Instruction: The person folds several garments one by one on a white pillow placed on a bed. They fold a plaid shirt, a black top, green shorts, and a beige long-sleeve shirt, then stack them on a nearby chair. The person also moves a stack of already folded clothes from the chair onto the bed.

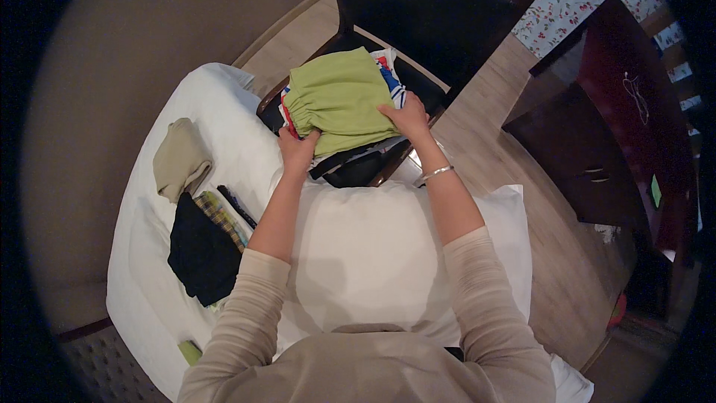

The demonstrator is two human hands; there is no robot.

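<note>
A stack of folded clothes rests on the seat of a dark chair (436,17), topped by a lime-green garment (341,95) with a gathered edge. Red, blue and white cloth (394,81) peeks out beneath it at the sides. My left hand (297,148) grips the stack's near left corner, thumb on top and fingers hidden. At the right edge, my right hand (408,116) has its thumb on the green cloth and its fingers around the side. Whether the stack's weight is on the seat or in my hands, I cannot tell.
A white pillow (369,246) lies before me on the white bed (151,224). To the left are a beige folded garment (180,159), a black garment (202,252) and a plaid cloth (221,215). A dark red desk (609,106) with a white cable (635,95) stands right.
</note>
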